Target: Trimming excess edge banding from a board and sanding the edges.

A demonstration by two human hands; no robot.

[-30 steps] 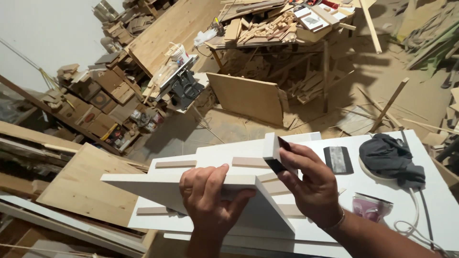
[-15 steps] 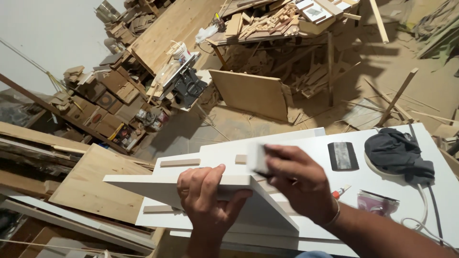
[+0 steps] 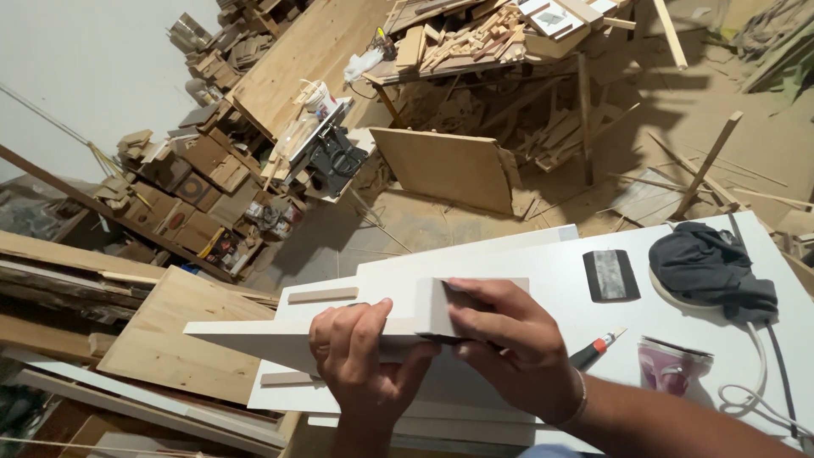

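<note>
My left hand (image 3: 366,356) grips the near edge of a white panel (image 3: 254,332) that juts out to the left over the white worktable (image 3: 543,263). My right hand (image 3: 509,348) presses a pale rectangular sanding block (image 3: 439,307) flat against the panel's top edge, right next to my left thumb. Two short bare wood strips (image 3: 322,295) lie on the white boards behind and under the panel.
On the worktable to the right lie a black scraper pad (image 3: 610,275), a dark cloth (image 3: 710,265) on a round sander with a white cord, an orange-tipped cutter (image 3: 597,348) and a small clear bag (image 3: 671,366). Plywood sheets, scrap wood and boxes cover the floor beyond.
My right hand has carried the block from the panel's raised right end down and left along the edge, until it sits next to my left hand. The view has shifted slightly.
</note>
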